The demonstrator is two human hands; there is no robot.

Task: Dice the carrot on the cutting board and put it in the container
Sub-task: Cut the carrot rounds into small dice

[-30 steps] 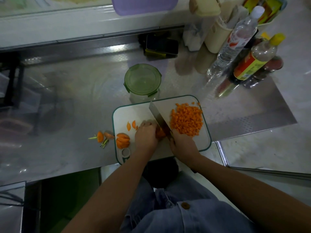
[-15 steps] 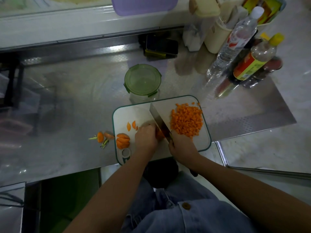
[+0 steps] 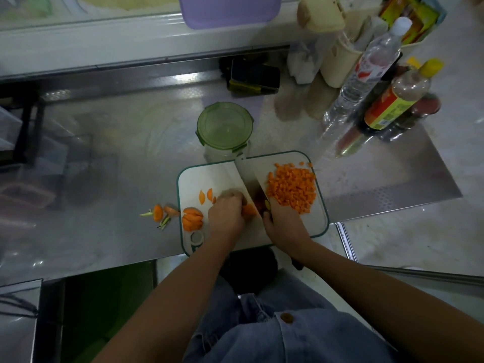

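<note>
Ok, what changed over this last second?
Barely anything: the broad steel knife shifted only slightly over the orange carrot piece, mid-chop. The right hand keeps gripping its handle, the left hand keeps holding the carrot. The diced pile, white green-rimmed cutting board and green-lidded round container stayed put.

Left of white green-rimmed cutting board (image 3: 209, 176): open steel worktop (image 3: 104, 166), small orange carrot scraps (image 3: 161, 213) beside.
Behind: round green-lidded clear container (image 3: 224, 125) just beside edge.
Right rear: tall plastic bottles (image 3: 366, 72) crowded.
</note>
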